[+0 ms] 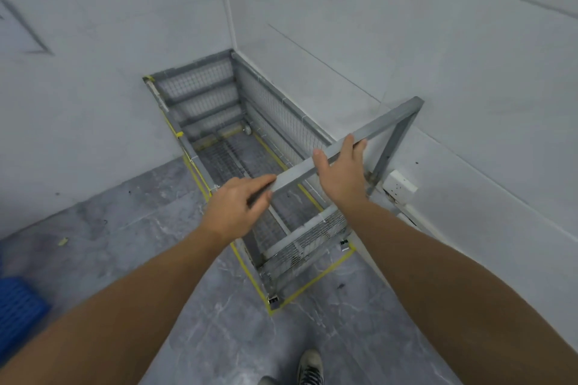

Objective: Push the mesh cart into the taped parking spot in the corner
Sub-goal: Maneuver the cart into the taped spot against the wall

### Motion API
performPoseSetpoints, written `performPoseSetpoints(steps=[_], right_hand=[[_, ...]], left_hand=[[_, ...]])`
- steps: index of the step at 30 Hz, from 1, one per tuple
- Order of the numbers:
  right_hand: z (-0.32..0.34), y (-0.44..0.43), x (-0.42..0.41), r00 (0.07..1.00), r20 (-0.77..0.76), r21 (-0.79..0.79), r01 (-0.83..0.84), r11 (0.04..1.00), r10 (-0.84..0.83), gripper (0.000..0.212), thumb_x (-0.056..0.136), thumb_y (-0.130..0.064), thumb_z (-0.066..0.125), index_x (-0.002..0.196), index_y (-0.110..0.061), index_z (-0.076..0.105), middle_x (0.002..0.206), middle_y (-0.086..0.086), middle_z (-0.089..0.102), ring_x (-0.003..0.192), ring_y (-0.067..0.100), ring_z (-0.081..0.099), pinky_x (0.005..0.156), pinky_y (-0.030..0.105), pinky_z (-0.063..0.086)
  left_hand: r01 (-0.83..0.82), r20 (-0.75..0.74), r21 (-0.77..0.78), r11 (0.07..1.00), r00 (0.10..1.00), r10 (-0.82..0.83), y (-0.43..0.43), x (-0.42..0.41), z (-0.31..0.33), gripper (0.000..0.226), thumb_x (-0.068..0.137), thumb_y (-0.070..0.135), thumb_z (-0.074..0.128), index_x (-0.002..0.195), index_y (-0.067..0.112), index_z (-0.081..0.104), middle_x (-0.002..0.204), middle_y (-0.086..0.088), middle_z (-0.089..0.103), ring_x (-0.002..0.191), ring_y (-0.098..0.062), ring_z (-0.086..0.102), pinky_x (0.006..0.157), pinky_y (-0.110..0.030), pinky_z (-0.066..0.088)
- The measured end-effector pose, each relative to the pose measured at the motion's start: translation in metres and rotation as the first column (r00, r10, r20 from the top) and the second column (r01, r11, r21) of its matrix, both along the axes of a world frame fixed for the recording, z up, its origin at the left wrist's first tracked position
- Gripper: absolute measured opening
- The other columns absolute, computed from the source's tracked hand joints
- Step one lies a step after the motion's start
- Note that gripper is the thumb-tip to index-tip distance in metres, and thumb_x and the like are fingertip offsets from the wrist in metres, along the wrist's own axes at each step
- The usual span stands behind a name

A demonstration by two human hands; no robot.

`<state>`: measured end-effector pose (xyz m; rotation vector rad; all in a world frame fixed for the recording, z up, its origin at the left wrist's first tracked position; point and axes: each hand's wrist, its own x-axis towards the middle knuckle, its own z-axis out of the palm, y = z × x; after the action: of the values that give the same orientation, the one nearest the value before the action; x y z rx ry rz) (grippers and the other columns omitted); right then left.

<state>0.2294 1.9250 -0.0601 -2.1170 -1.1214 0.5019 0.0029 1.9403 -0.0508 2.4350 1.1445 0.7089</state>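
Observation:
The grey mesh cart (219,103) stands in the corner where two white walls meet, its far end against the back wall. Yellow tape (316,281) on the floor runs around the cart's base, and the near wheels (273,300) sit at the tape's front corner. The cart's grey handle bar (384,125) rises at the near end. My left hand (237,203) is closed around the bar's left end. My right hand (341,172) grips the bar near its middle, fingers over the top.
A white wall socket (400,186) sticks out just right of the handle post. A blue plastic crate (18,312) lies at the far left on the grey marble floor. My shoe (309,367) is at the bottom edge.

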Motion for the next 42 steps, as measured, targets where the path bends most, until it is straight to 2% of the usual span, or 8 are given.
performPoseSetpoints(steps=[6, 11, 19, 23, 27, 36, 39, 42], right_hand=[[0.002, -0.009, 0.009, 0.999, 0.041, -0.030, -0.025, 0.999, 0.026, 0.081, 0.093, -0.067, 0.040, 0.156, -0.026, 0.011, 0.165, 0.007, -0.007, 0.151, 0.025, -0.003, 0.116, 0.054, 0.022], [0.000, -0.013, 0.037, 0.945, 0.291, 0.012, -0.158, 0.987, 0.148, 0.066, 0.095, -0.062, 0.037, 0.147, -0.021, 0.035, 0.163, 0.013, 0.009, 0.150, 0.027, 0.003, 0.116, 0.056, 0.021], [0.000, 0.016, 0.120, 0.577, 0.624, -0.085, -0.621, 0.779, 0.528, 0.062, 0.092, -0.062, 0.031, 0.133, -0.020, 0.054, 0.149, 0.009, 0.045, 0.146, 0.035, 0.024, 0.112, 0.057, 0.023], [0.002, 0.038, 0.158, 0.444, 0.649, -0.188, -0.694, 0.695, 0.618, 0.062, 0.092, -0.064, 0.029, 0.133, -0.025, 0.053, 0.140, 0.006, 0.053, 0.141, 0.034, 0.033, 0.112, 0.059, 0.022], [-0.006, 0.053, 0.175, 0.408, 0.695, -0.123, -0.743, 0.658, 0.591, 0.057, 0.094, -0.064, 0.030, 0.122, -0.024, 0.059, 0.112, 0.002, 0.063, 0.113, 0.030, 0.054, 0.105, 0.051, 0.030], [-0.017, 0.078, 0.188, 0.328, 0.828, -0.014, -0.799, 0.602, 0.454, 0.043, 0.091, -0.067, 0.039, 0.095, -0.028, 0.058, 0.087, -0.007, 0.058, 0.083, 0.021, 0.053, 0.080, 0.040, 0.030], [-0.010, 0.074, 0.186, 0.309, 0.798, -0.103, -0.777, 0.621, 0.518, 0.048, 0.091, -0.069, 0.031, 0.095, -0.029, 0.057, 0.089, -0.008, 0.058, 0.085, 0.021, 0.052, 0.081, 0.040, 0.029], [0.006, 0.067, 0.182, 0.290, 0.700, -0.277, -0.732, 0.623, 0.652, 0.047, 0.093, -0.071, 0.024, 0.100, -0.033, 0.050, 0.099, -0.009, 0.056, 0.095, 0.019, 0.048, 0.087, 0.040, 0.029]], left_hand=[[-0.007, -0.193, 0.115, 0.993, 0.981, 0.029, -0.003, -0.002, 0.006, 0.048, 0.093, 0.052, 0.041, 0.128, 0.025, 0.060, 0.096, -0.001, 0.071, 0.086, -0.028, 0.064, 0.068, -0.042, 0.054], [-0.075, -0.322, 0.094, 0.993, 0.941, 0.102, -0.010, 0.014, 0.013, 0.047, 0.094, 0.050, 0.049, 0.135, 0.027, 0.049, 0.110, -0.001, 0.065, 0.101, -0.027, 0.060, 0.078, -0.042, 0.052], [-0.256, -0.391, 0.054, 0.965, 0.884, 0.256, -0.004, 0.077, 0.010, 0.052, 0.092, 0.060, 0.040, 0.133, 0.030, 0.045, 0.111, 0.002, 0.062, 0.103, -0.025, 0.058, 0.082, -0.044, 0.051], [-0.370, -0.461, 0.105, 0.923, 0.805, 0.375, -0.007, 0.099, 0.007, 0.051, 0.093, 0.064, 0.034, 0.128, 0.030, 0.048, 0.108, 0.004, 0.064, 0.092, -0.023, 0.062, 0.070, -0.035, 0.043], [-0.418, -0.451, 0.153, 0.896, 0.777, 0.439, -0.008, 0.104, 0.005, 0.054, 0.091, 0.068, 0.026, 0.114, 0.028, 0.053, 0.094, 0.006, 0.064, 0.078, -0.020, 0.060, 0.065, -0.032, 0.039], [-0.365, -0.488, 0.365, 0.856, 0.708, 0.510, 0.004, 0.106, -0.008, 0.050, 0.092, 0.069, 0.027, 0.084, 0.025, 0.048, 0.068, 0.006, 0.058, 0.051, -0.018, 0.053, 0.048, -0.026, 0.033], [-0.401, -0.571, 0.307, 0.863, 0.647, 0.505, 0.001, 0.110, 0.001, 0.060, 0.088, 0.075, 0.009, 0.086, 0.026, 0.045, 0.074, 0.006, 0.059, 0.059, -0.017, 0.051, 0.054, -0.029, 0.033], [-0.457, -0.647, 0.150, 0.877, 0.625, 0.437, -0.001, 0.113, 0.014, 0.070, 0.080, 0.077, 0.000, 0.098, 0.027, 0.046, 0.099, 0.004, 0.061, 0.091, -0.019, 0.056, 0.077, -0.036, 0.037]])
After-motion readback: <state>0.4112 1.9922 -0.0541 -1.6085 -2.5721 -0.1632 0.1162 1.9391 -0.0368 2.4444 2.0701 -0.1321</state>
